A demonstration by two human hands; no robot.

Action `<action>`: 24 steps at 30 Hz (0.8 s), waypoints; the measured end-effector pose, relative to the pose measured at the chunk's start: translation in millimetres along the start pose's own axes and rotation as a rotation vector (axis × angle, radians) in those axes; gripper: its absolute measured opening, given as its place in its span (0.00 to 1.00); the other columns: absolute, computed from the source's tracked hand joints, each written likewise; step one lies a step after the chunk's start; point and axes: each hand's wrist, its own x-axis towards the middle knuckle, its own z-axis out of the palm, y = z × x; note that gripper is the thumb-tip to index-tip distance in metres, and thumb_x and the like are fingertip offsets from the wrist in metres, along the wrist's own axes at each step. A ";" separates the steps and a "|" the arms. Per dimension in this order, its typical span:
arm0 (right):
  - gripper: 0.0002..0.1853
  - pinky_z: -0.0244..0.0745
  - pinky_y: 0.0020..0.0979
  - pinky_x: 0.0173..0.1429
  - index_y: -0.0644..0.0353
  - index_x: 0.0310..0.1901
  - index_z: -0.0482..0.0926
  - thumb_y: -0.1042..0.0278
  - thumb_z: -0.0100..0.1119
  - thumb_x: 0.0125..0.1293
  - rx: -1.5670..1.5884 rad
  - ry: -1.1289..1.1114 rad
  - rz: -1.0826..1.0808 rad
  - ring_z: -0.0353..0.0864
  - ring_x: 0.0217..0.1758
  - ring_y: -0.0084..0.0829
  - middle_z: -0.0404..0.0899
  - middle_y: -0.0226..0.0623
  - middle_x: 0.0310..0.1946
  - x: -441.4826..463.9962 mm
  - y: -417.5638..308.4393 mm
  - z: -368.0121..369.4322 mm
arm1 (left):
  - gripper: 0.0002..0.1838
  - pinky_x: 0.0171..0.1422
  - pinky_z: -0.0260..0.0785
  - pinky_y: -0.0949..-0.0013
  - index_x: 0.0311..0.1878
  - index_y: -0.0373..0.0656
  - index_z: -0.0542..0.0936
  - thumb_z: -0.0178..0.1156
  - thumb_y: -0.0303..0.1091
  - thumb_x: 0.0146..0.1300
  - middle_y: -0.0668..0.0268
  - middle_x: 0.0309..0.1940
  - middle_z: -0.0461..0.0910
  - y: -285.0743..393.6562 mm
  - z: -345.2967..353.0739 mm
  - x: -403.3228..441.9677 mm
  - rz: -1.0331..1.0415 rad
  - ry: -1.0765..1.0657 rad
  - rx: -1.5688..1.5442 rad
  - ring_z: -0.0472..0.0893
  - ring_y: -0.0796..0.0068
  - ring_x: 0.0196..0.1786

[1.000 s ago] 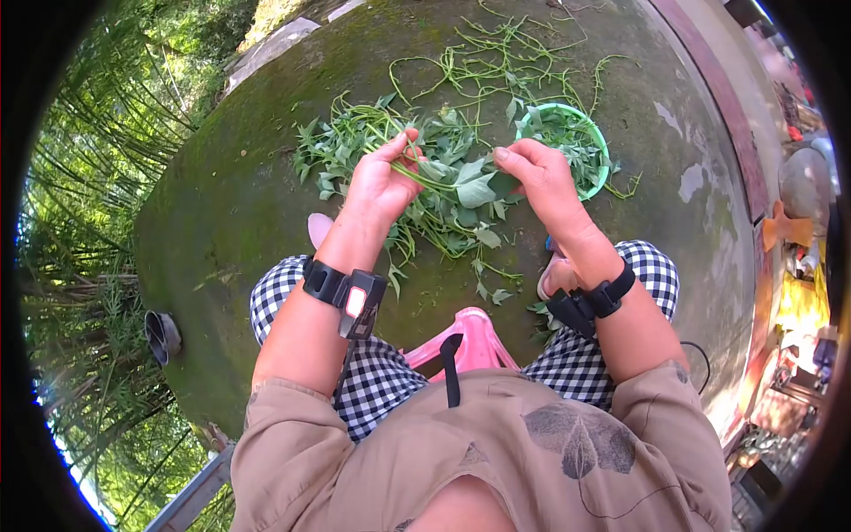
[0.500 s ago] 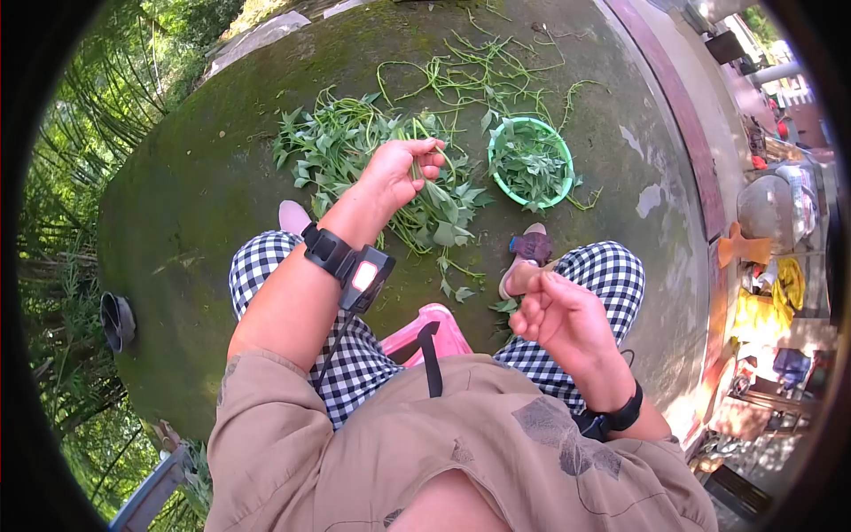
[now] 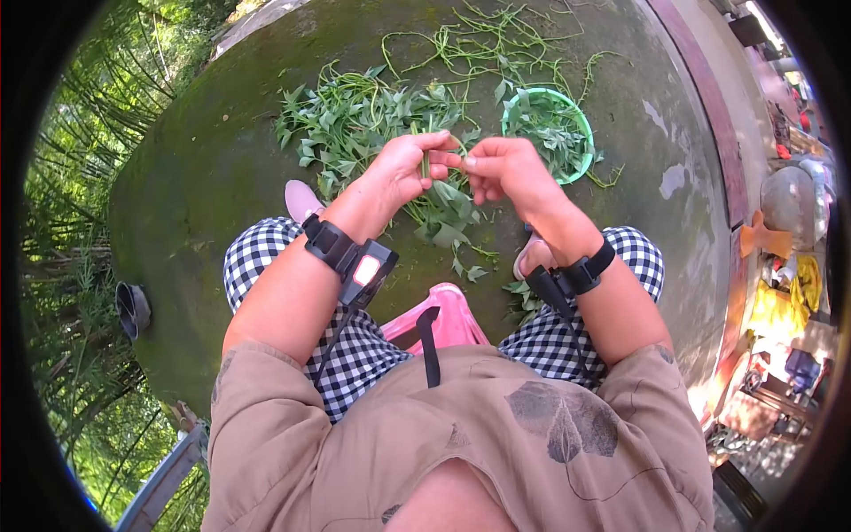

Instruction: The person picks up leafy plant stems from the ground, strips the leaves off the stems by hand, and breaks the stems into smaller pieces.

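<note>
The left hand had its grip closed around a small bunch of slender green leafy stems, above the mossy grey-green concrete ground. The right hand was pinched together at its fingertips just beside it; whether a stem lay between them could not be told. A loose hold might have let stems slip back onto the spread heap of green leafy vines beneath, and a sharp tug might have torn leaves or crushed a tender stem. Anything released short of the round light-green plastic basket, already holding leaves, could have landed on the ground or among the tangled bare green stems beyond. Half a second earlier the right hand had been near the right knee, well apart from the left; now the two nearly met, while the left kept its bunch.
</note>
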 end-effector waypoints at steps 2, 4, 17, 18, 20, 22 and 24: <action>0.07 0.67 0.21 0.25 0.61 0.33 0.79 0.68 0.59 0.66 0.191 0.015 -0.042 0.80 0.24 0.25 0.79 0.31 0.23 9.3 -13.7 -14.0 | 0.13 0.19 0.58 0.78 0.48 0.36 0.77 0.53 0.36 0.71 0.61 0.32 0.81 2.5 6.2 -1.4 0.002 0.059 0.012 0.70 0.82 0.19; 0.07 0.68 0.22 0.27 0.62 0.35 0.78 0.67 0.56 0.68 0.401 -0.061 -0.037 0.81 0.25 0.29 0.79 0.32 0.25 18.7 -23.0 -37.4 | 0.12 0.20 0.57 0.76 0.47 0.40 0.78 0.50 0.36 0.70 0.61 0.31 0.83 4.1 3.2 3.9 0.051 -0.030 0.118 0.70 0.82 0.19; 0.10 0.68 0.25 0.30 0.59 0.37 0.75 0.63 0.52 0.72 0.749 0.113 0.097 0.74 0.28 0.26 0.77 0.33 0.29 38.3 4.3 -68.1 | 0.15 0.17 0.56 0.78 0.47 0.39 0.76 0.56 0.42 0.70 0.61 0.31 0.81 7.3 33.2 -12.8 0.151 -0.076 0.142 0.68 0.83 0.14; 0.10 0.68 0.25 0.30 0.59 0.36 0.75 0.62 0.53 0.72 0.749 0.108 0.104 0.74 0.28 0.26 0.77 0.33 0.29 38.7 4.9 -68.3 | 0.16 0.16 0.55 0.78 0.47 0.39 0.76 0.59 0.42 0.67 0.63 0.31 0.81 6.0 34.6 -11.9 0.203 -0.078 0.198 0.68 0.84 0.14; 0.10 0.69 0.25 0.29 0.59 0.36 0.75 0.62 0.53 0.71 0.737 0.121 0.108 0.74 0.26 0.26 0.77 0.33 0.28 39.0 7.7 -67.3 | 0.19 0.14 0.52 0.80 0.49 0.38 0.76 0.67 0.41 0.62 0.66 0.30 0.80 2.0 35.6 -9.7 0.306 -0.079 0.308 0.66 0.86 0.13; 0.10 0.69 0.25 0.27 0.60 0.36 0.75 0.62 0.54 0.71 0.716 0.131 0.127 0.75 0.26 0.28 0.77 0.34 0.28 36.5 6.5 -62.6 | 0.21 0.14 0.48 0.82 0.48 0.38 0.77 0.72 0.38 0.56 0.70 0.29 0.78 0.1 42.0 -15.6 0.365 -0.020 0.325 0.64 0.90 0.12; 0.10 0.70 0.24 0.25 0.60 0.36 0.74 0.63 0.55 0.71 0.684 0.138 0.161 0.76 0.25 0.30 0.77 0.35 0.28 34.4 5.3 -58.4 | 0.20 0.14 0.48 0.82 0.47 0.38 0.78 0.72 0.37 0.56 0.71 0.29 0.79 -0.5 44.7 -17.7 0.407 0.005 0.334 0.63 0.90 0.12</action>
